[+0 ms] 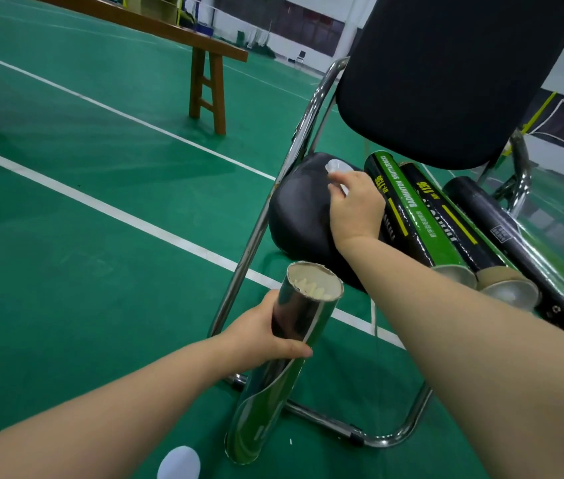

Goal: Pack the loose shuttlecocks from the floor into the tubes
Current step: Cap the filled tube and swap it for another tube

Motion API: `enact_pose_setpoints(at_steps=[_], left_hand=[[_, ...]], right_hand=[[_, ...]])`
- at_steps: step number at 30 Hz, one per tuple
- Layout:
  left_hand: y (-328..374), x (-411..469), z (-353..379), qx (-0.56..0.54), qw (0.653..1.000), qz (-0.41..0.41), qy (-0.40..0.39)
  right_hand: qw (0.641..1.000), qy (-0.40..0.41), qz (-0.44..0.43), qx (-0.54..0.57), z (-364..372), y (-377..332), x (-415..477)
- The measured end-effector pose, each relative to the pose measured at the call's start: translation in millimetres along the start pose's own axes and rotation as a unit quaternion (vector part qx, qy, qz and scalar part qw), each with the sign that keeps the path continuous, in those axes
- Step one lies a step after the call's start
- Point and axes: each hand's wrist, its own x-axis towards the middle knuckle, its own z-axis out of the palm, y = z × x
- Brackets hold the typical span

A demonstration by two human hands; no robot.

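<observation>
Now, nearest me at the bottom edge: a white rounded object (178, 463) on the green court floor (66, 271); identity not determinable.

Just right of it is the lower end of the open tube (273, 368). I cannot tell whether that end rests on the floor. The tube is tilted, mouth up and toward the chair. Its shiny wrap is peeling away along the lower half.

My left hand (266, 335) grips this tube around its upper part, thumb across the front and fingers curled behind. Shuttlecock feathers (311, 289) are visible inside the mouth, sitting a little below the rim.

Beyond it stands a chair with a chrome frame (266, 216). Its black seat (298, 209) holds three more tubes lying side by side, near ends toward me:
- green-labelled tube (408, 209), printed "BADMINTON SHUTTLECOCKS"
- second tube (446, 219), touching the first
- black tube (501, 229), farthest right

My right hand (353, 209) reaches onto the seat just left of the green-labelled tube. Its fingertips are curled and pinch a translucent white cap (337, 167). The black backrest (446, 81) stands above the tubes.

Farther off, white lines (118, 209) cross the floor, and a wooden bench (206, 84) stands at upper left.
</observation>
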Motion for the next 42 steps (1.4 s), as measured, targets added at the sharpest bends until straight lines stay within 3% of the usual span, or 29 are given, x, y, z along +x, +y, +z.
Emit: enact_pose_setpoints(at_steps=[3,6,11,19,26,30,37,39,42], left_hand=[[5,-3,4,-0.002,1.000,0.003,-0.004],[8,-8,7,0.007,1.000,0.004,-0.007],[9,-15,11,0.015,1.000,0.004,0.013],[5,-20,15,0.012,1.000,0.017,0.024],[1,-18,17,0.002,0.999,0.023,0.025],[2,-16,19,0.006,0.999,0.022,0.036],[-1,-14,13,0.005,0.999,0.015,0.049],[-3,-14,11,0.008,0.999,0.013,0.047],[0,-14,11,0.006,0.999,0.015,0.037]], right_hand=[[0.993,0.034,0.024,0.108,-23,-19,-25],[0.987,-0.016,-0.043,0.154,-54,-40,-67],[0.980,-0.152,-0.130,-0.017,-81,-19,-128],[0.961,-0.224,-0.164,0.014,-86,-21,-144],[0.929,-0.347,-0.125,-0.020,-95,-29,-128],[0.907,-0.356,-0.193,-0.116,-94,-25,-129],[0.897,-0.378,-0.184,-0.136,-89,-32,-126],[0.902,-0.380,-0.172,-0.112,-87,-32,-126],[0.944,-0.317,-0.091,0.019,-82,-30,-127]])
